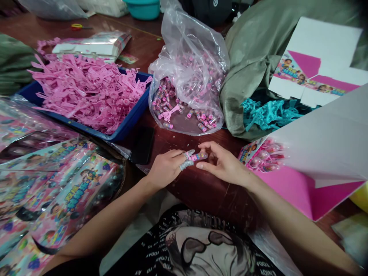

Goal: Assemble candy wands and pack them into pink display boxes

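Observation:
My left hand [169,166], with silvery wrapping on its thumb and a fingertip, pinches a small clear tube [199,156] with a pink end and coloured print. The tube points to the right, above the dark red table. Close to its clear tip is my right hand [221,163], fingers curled and thumb apart, with nothing visible between them. Similar tubes [202,117] fill an open clear plastic bag [186,128] just beyond my hands. One pink plastic piece [170,113] lies among them.
A blue tray [120,132] heaped with pink plastic pieces [92,92] stands left. At right are a grey-green sack of teal pieces [270,114] and an open carton [299,188] holding pink items. Packed printed boxes [74,195] sit near left. A black flat object [143,145] lies beside the tray.

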### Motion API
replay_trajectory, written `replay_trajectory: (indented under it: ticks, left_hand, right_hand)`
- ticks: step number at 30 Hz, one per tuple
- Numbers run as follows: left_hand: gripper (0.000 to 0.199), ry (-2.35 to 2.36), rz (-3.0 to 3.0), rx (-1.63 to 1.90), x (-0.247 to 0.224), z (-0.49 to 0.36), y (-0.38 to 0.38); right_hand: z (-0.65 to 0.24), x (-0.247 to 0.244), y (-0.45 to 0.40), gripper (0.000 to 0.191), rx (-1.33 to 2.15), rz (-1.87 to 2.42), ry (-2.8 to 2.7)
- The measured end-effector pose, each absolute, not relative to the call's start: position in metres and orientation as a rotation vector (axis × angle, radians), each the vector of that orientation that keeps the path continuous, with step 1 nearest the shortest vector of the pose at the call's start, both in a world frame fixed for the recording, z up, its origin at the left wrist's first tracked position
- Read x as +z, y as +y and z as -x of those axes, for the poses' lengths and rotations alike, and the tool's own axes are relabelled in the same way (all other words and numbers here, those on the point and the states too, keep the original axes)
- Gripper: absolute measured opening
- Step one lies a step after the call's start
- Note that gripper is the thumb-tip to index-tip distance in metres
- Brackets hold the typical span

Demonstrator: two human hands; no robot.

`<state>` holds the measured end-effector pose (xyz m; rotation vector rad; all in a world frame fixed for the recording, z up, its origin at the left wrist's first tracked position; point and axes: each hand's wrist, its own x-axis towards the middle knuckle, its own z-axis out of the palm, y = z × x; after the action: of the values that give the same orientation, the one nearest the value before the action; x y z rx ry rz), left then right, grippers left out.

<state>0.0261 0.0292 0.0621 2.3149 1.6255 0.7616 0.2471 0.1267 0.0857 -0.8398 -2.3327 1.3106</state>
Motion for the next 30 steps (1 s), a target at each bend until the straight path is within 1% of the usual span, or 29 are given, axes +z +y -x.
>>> replay_trajectory:
  ticks: [3, 6, 9, 11, 12, 15, 17, 19, 21, 23, 25, 30]
  left_hand:
    - [0.033, 1.703, -2.276, 0.831, 0.058, -0.019, 0.024]
    - [0.029, 1.773, -2.041, 0.929, 0.054, -0.014, 0.019]
    - [0.02, 1.748, -1.498, 1.029, 0.052, -0.016, 0.016]
    - [0.021, 1.629, -1.135, 1.103, 0.053, -0.023, 0.015]
    - [0.025, 1.561, -1.008, 1.134, 0.054, -0.028, 0.015]
    - [0.04, 1.46, -0.851, 1.2, 0.058, -0.04, 0.014]
    - [0.041, 1.448, -0.805, 1.213, 0.058, -0.044, 0.013]
    - [0.04, 1.408, -0.751, 1.185, 0.057, -0.045, 0.011]
    - [0.037, 1.344, -0.723, 1.126, 0.056, -0.048, 0.011]
    - [0.033, 1.299, -0.742, 1.059, 0.058, -0.054, 0.013]
    - [0.028, 1.265, -0.789, 1.018, 0.064, -0.063, 0.018]
    - [0.024, 1.207, -0.96, 0.975, 0.077, -0.085, 0.03]
  right_hand:
    - [-0.236, 0.083, 0.126, 0.029, 1.264, 0.873, -2.383]
    - [-0.217, 0.078, 0.14, 0.039, 1.109, 0.984, -2.522]
    - [-0.192, 0.065, 0.173, 0.043, 0.768, 1.222, -2.474]
    - [-0.177, 0.055, 0.197, 0.045, 0.574, 1.42, -2.406]
    - [-0.172, 0.05, 0.206, 0.043, 0.539, 1.472, -2.398]
    - [-0.172, 0.047, 0.209, 0.04, 0.62, 1.417, -2.426]
    - [-0.187, 0.052, 0.192, 0.04, 0.689, 1.307, -2.45]
    - [-0.211, 0.061, 0.165, 0.036, 0.96, 1.1, -2.391]
    - [-0.237, 0.069, 0.138, 0.03, 1.348, 0.88, -2.193]
    - [-0.26, 0.076, 0.117, 0.028, 1.601, 0.775, -1.97]
    - [-0.277, 0.081, 0.106, 0.027, 1.61, 0.798, -1.917]
    - [-0.298, 0.081, 0.093, 0.025, 1.361, 0.887, -1.986]
